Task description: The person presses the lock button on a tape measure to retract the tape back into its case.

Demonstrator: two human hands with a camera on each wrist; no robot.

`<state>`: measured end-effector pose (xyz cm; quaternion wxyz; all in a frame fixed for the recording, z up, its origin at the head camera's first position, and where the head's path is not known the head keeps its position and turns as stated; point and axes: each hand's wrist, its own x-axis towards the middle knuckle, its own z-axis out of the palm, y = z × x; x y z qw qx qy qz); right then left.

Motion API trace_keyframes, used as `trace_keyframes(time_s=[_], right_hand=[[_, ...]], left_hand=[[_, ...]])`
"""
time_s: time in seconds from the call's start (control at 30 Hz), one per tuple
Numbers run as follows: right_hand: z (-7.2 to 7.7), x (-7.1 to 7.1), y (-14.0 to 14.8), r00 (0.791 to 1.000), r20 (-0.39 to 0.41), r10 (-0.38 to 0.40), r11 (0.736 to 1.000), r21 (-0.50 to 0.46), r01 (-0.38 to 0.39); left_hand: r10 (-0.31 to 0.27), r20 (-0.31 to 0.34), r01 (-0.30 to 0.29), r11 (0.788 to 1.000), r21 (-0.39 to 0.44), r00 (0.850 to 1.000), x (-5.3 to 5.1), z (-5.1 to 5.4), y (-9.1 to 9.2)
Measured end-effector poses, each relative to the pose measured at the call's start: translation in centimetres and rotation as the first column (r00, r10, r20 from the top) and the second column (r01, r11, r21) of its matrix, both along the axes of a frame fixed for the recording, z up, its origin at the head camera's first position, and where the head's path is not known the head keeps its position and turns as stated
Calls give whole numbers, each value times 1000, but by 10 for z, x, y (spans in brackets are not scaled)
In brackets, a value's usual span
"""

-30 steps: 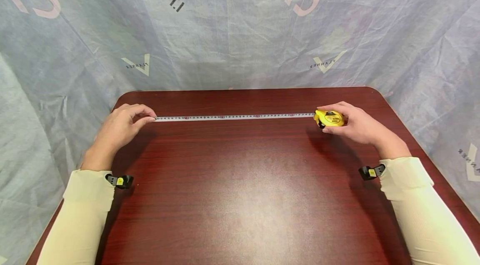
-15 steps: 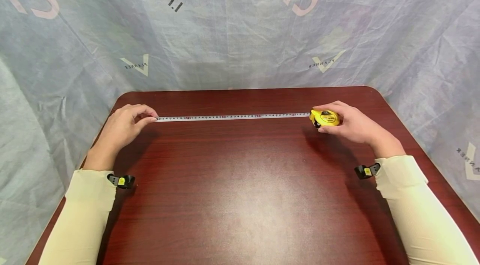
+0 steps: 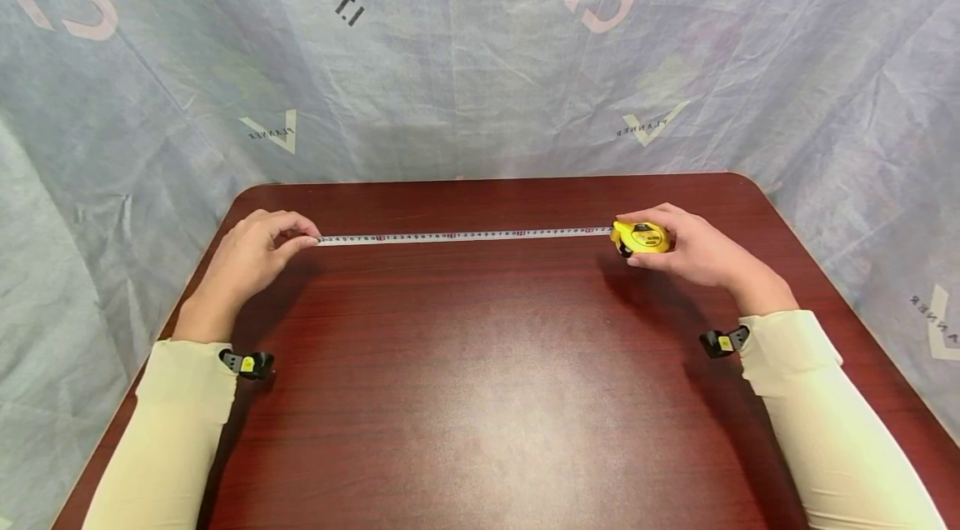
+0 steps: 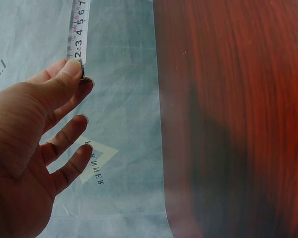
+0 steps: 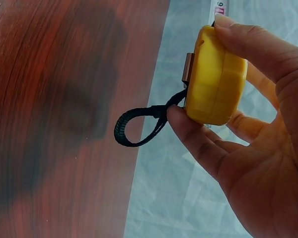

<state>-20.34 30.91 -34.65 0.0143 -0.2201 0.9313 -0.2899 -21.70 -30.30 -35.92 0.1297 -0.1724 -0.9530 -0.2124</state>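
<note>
Basically, it's a tape measure pulled out sideways across the far part of a red-brown table (image 3: pixel 450 330). The left hand (image 3: pixel 247 259) has the free end of the blade (image 3: pixel 480 236) pinched between thumb and index finger, the other fingers spread loose. The right hand (image 3: pixel 708 251) has thumb and fingers clamped round the yellow case (image 3: pixel 647 238). My guess is the pinch stops the blade from whipping back in, and the case is gripped by its sides so the mouth stays free and aimed along the line. Blade looks taut and pretty much straight, numbers readable side up.

The head view gets both ends at once, but the wrist views have the good bits. Left one shows the low digits right by the thumb, plus what looks like a metal hook (image 4: pixel 85 80) at the tip. Right one shows a black strap loop (image 5: pixel 120 130) and a metal clip (image 5: pixel 187 68) on the case, neither of which I can make out from above. Can't tell if the lock is on.
</note>
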Motion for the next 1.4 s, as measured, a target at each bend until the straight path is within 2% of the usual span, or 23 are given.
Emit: trace_keyframes(time_s=[0.43,0.67,1.4], right_hand=[[-3,-3,-6,1000,-24,11,1000,-9,-12],[-3,-3,-9,1000,-4,-1,1000,-7,1],[-4,-4,-14,1000,15,2,1000,-4,-2]], left_hand=[[-6,13,6,1000,-7,1000,0,-4,4],[-3,36,3,1000,5,999,0,-5,6],[-13,29,13,1000,4,999,-3,-6,12]])
